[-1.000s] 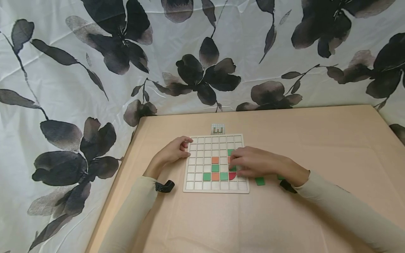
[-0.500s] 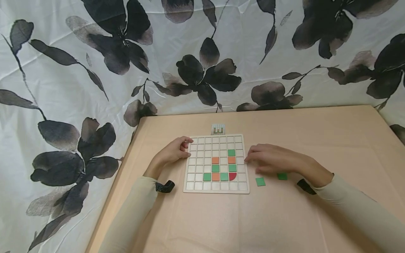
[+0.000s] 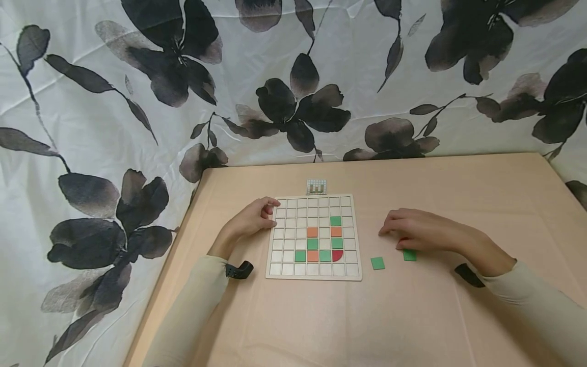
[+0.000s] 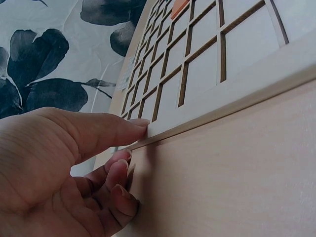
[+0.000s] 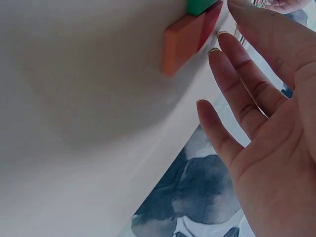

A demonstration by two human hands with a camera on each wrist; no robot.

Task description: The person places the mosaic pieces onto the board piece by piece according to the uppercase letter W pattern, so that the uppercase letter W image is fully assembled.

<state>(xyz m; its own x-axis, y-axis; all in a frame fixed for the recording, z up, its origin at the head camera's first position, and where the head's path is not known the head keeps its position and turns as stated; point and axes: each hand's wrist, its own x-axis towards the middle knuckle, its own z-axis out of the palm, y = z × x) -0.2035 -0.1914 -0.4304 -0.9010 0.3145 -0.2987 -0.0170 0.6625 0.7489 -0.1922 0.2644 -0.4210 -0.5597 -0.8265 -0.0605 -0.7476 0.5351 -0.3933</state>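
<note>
A white grid board (image 3: 282, 272) lies flat on the table, with several green and orange square tiles and one red rounded tile (image 3: 337, 255) in its cells. At the board's far left edge, my left hand (image 3: 247, 219) holds the rim, thumb on the frame (image 4: 170, 126) and other fingers curled beside it. My right hand (image 3: 424, 232) hovers right of the board, fingers loosely bent, holding nothing visible. Close to its fingertips, the right wrist view has an orange tile (image 5: 181, 43), a red tile (image 5: 210, 24) and a green tile (image 5: 199, 6), partly cut off.
A small patterned grid card (image 3: 316, 187) lies just beyond the board. One loose green tile (image 3: 378, 263) is right of the board; another green tile (image 3: 410, 256) lies under the right thumb's side. A floral cloth (image 3: 257, 61) hangs behind the wooden table (image 3: 390, 321).
My right hand has moved off the board to the right, uncovering its right-hand column of tiles, and is now above the loose tiles. My left hand has stayed at the board's edge.
</note>
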